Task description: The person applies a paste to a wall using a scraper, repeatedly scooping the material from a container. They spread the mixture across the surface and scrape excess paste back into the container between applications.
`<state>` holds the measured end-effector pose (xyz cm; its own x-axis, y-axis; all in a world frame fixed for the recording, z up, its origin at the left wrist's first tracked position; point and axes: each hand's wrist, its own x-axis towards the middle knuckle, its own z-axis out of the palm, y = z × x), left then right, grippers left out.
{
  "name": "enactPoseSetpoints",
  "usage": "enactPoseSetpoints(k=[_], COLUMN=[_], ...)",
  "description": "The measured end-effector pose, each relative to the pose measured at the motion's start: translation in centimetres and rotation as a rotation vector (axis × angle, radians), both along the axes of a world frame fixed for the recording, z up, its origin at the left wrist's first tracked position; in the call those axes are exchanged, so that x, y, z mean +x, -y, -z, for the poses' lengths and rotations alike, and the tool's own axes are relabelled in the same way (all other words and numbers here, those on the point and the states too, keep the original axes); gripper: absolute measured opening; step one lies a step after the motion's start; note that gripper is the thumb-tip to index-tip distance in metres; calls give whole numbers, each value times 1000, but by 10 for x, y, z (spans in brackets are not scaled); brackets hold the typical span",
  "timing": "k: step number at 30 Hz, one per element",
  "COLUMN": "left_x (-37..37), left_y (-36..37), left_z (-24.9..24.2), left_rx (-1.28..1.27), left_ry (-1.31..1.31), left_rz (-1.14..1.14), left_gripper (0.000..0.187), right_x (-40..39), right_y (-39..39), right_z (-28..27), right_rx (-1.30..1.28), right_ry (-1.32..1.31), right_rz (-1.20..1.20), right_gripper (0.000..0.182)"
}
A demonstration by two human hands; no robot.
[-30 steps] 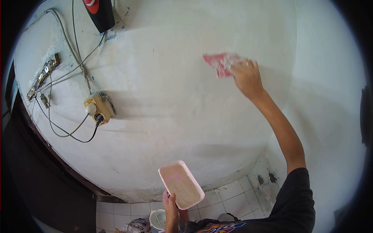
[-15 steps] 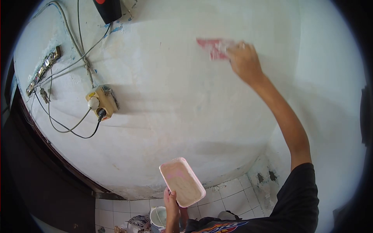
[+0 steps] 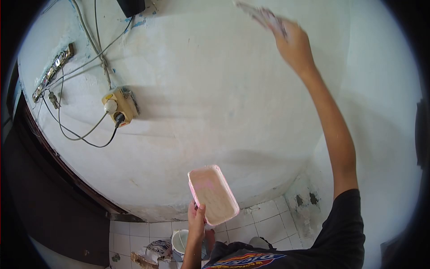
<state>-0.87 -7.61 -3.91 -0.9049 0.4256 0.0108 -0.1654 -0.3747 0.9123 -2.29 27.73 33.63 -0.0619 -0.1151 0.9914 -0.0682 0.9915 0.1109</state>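
High on the pale wall [image 3: 215,89], my right hand [image 3: 295,47] is closed around a putty scraper [image 3: 264,17]. Its blade is seen nearly edge-on, pointing up and left, smeared with whitish filler. My left hand [image 3: 196,219] grips a shallow pink tray [image 3: 236,208] by its lower left edge, thumb on the rim. A beige, dried-looking layer coats the inside of the tray, with a pink patch showing near its top. The tray is held tilted in front of the lower wall.
A socket box [image 3: 120,106] with two plugs and hanging cables sits on the wall at left, below a metal strip [image 3: 53,71] with keys. A black object [image 3: 131,6] hangs above. On the tiled floor stand a bucket [image 3: 180,242] and a crumpled bag [image 3: 159,250].
My right hand has moved up the wall with the scraper, whose blade has turned from broad side to nearly edge-on. The tray appears slightly higher in view.
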Motion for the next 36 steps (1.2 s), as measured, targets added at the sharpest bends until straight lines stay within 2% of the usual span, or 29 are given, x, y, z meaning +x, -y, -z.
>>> enactPoseSetpoints(k=[3, 5, 7, 9, 12, 14, 15, 17, 19, 22, 23, 25, 29, 31, 32, 34, 35, 36], left_x=[2, 5, 5, 6, 12, 16, 18, 19, 19, 22, 22, 20, 19, 15, 12, 8, 3, 0], left_y=[2, 5, 10, 13, 17, 22, 24, 29, 31, 30, 31, 33, 37, 37, 36, 35, 33, 31], left_z=[-1, -1, 0, -2, -8, -9, -8, -6, -2, -8, -7, -3, 0, 0, -2, -6, -6, -6], left_rx=[-18, -17, -44, -22, 18, 25, 22, 21, 42, 66, 64, 71, 60, 48, 40, 26, 12, -6], left_ry=[-7, -13, -7, -3, 7, 8, -2, -16, 3, 27, 23, 16, 33, 17, 31, -4, -17, -22], left_rz=[-10, -21, -31, -47, -69, -80, -95, -119, -126, -142, -148, -159, -154, -140, -143, -117, -116, -115], left_gripper=[66, 66, 65, 64, 61, 60, 59, 59, 58, 59, 59, 60, 61, 60, 60, 57, 56, 55], right_x=[-20, -29, -49, -46, -36, -33, -34, -38, -44, -62, -65, -71, -51, -32, -22, -3, 2, 9], right_y=[1, 5, 1, 11, 32, 44, 46, 47, 48, 55, 56, 57, 77, 86, 93, 105, 109, 112], right_z=[-55, -60, -35, 8, 76, 95, 84, 29, -31, -67, -58, -17, 82, 120, 135, 166, 183, 202], right_rx=[133, 191, 429, 440, 535, 425, 429, 336, 317, 361, 357, 555, 585, 383, 378, -247, -265, -678], right_ry=[-21, -8, -1, 108, 157, 372, 373, 245, 67, -11, -15, -3, 234, 496, 511, 798, 837, 909], right_rz=[123, 158, 342, 332, 233, 102, 96, 249, 293, 346, 341, 394, 284, 123, 116, -183, -193, -557], right_gripper=[25, 29, 18, 18, 20, 20, 20, 20, 22, 17, 17, 18, 20, 21, 21, 16, 16, 18])
